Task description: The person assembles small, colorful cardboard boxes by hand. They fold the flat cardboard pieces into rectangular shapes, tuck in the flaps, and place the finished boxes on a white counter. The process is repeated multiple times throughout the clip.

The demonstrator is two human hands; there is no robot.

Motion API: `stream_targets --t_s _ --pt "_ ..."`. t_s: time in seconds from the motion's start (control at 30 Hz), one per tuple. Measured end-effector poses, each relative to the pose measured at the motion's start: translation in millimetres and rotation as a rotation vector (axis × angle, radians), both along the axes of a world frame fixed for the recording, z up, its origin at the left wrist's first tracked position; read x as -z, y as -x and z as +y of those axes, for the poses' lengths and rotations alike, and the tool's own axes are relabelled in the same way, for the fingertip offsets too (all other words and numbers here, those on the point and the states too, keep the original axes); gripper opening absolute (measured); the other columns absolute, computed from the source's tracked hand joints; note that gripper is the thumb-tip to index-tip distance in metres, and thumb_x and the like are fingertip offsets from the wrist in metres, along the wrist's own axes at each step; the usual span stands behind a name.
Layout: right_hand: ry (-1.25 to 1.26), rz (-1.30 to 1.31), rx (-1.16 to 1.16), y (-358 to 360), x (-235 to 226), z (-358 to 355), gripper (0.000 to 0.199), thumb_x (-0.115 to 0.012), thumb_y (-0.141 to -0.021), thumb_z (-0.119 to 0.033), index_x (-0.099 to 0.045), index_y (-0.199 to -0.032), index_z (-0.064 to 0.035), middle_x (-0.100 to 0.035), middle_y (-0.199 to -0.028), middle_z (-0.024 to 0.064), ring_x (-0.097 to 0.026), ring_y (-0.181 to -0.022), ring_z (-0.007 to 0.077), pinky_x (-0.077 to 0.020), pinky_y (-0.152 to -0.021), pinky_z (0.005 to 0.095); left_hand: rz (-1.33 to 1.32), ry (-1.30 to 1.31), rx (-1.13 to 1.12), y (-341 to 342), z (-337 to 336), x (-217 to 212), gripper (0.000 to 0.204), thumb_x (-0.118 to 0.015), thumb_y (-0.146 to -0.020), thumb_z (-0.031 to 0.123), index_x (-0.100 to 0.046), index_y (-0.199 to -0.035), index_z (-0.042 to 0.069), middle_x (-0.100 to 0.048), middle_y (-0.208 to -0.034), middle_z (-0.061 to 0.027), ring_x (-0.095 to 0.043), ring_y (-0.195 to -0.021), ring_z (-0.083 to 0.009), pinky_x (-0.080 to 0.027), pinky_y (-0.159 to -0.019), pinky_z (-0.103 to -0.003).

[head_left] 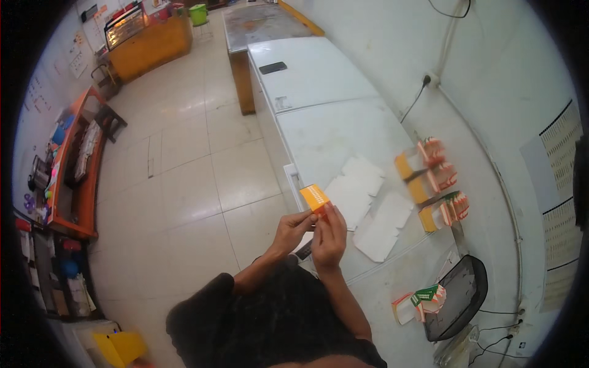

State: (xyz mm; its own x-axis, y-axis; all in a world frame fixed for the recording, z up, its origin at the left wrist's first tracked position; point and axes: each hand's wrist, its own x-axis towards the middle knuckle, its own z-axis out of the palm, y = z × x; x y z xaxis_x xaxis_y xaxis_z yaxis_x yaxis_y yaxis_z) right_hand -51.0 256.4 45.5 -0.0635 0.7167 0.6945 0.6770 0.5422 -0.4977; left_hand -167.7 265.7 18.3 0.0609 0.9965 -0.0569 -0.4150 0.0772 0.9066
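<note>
A small orange-and-yellow paper carton with white print is held up in front of me, over the near edge of a white chest freezer. My left hand pinches its lower left side, and my right hand has its fingers closed around the lower right. The fingertips meet at the carton's base, so that part is partly hidden. Just beyond my right hand lie two flat white card blanks, a farther one and a nearer one, plain side up on the freezer lid.
Stacks of orange, white and red cartons stand along the wall. More cartons rest beside a black tray at the lower right. A dark phone lies on the far lid. Across the tiled floor is an orange shelf.
</note>
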Motion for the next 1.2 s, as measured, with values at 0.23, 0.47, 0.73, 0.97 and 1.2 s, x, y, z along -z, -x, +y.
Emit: stream_targets --t_s 0.23,0.47,0.73,0.97,1.2 --pt "0.127 0.060 -0.120 -3.9 14.2 -16.7 0.034 -0.055 -0.091 -0.010 -0.058 -0.122 0.0043 -0.043 -0.139 0.0234 -0.049 -0.122 0.0388 -0.0434 -0.100 0.0455 0.286 -0.145 -0.031 2.3 3.0 -3.0 0.021 -0.062 -0.093 0.007 -0.067 -0.111 -0.002 -0.066 -0.103 -0.0055 -0.063 -0.087 -0.0120 -0.055 -0.076 -0.029" --pt "0.886 1.475 -0.139 -63.8 38.0 0.8 0.058 -0.031 -0.102 -0.052 -0.034 -0.142 -0.0100 -0.048 -0.135 0.0100 -0.053 -0.116 0.0259 -0.0474 -0.093 0.0421 0.787 -0.774 0.043 -5.1 2.5 -26.9 0.014 -0.066 -0.082 -0.002 -0.059 -0.095 0.002 -0.057 -0.097 -0.0124 -0.059 -0.092 -0.0325 -0.050 -0.082 -0.037" --pt "0.858 1.340 -0.272 -107.8 -17.9 -8.7 0.061 -0.028 -0.102 -0.052 -0.032 -0.148 -0.0122 -0.041 -0.145 0.0143 -0.042 -0.131 0.0223 -0.0356 -0.108 0.0361 0.406 -0.765 0.452 -5.3 -13.9 -31.9 0.007 -0.051 -0.087 0.009 -0.055 -0.086 0.003 -0.049 -0.088 -0.0110 -0.050 -0.090 -0.0294 -0.025 -0.111 -0.058" --pt "0.614 1.243 0.040 -132.9 40.7 -34.3 0.041 -0.048 -0.100 -0.040 -0.050 -0.129 -0.0107 -0.059 -0.085 0.0015 -0.054 -0.076 0.0072 -0.0449 -0.069 0.0232 0.224 -0.704 0.761 -29.8 -21.1 -15.3 0.025 -0.045 -0.089 0.021 -0.051 -0.073 0.003 -0.048 -0.070 -0.0099 -0.053 -0.073 -0.0284 -0.029 -0.109 -0.053" --pt "0.481 1.250 0.290 -161.3 32.9 -115.5 0.007 -0.062 -0.092 -0.012 -0.060 -0.093 -0.0051 -0.058 -0.078 -0.0001 -0.053 -0.071 0.0064 -0.0454 -0.066 0.0233 0.523 -0.900 0.190 -100.5 -41.6 -24.4 0.033 -0.042 -0.097 0.027 -0.057 -0.082 0.001 -0.056 -0.077 -0.0113 -0.055 -0.074 -0.0287 -0.044 -0.080 -0.044"
